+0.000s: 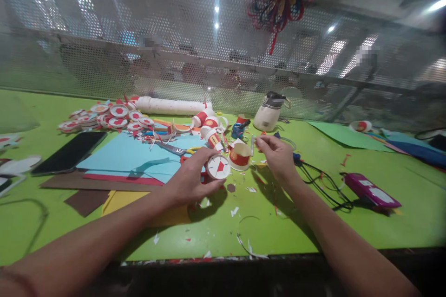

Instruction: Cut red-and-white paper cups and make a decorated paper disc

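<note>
My left hand point(191, 177) holds a small paper cup on its side, its round white base with red wedges point(218, 166) turned toward me. My right hand point(277, 154) is raised just right of a second red-and-white paper cup point(240, 156) and pinches a thin white paper strip point(252, 145) between thumb and forefinger. Both hands hover over the green table point(313, 222), a short gap between them. Paper scraps point(234, 211) lie below them.
Light blue point(132, 155), red, brown and yellow paper sheets lie left, beside a black phone point(69, 151). Scissors point(174, 149) rest on the blue sheet. Behind are several round paper discs point(111, 118), a white roll point(170, 106), finished cups point(209, 127), a white jug point(269, 112). A magenta device point(371, 190) with black cable lies right.
</note>
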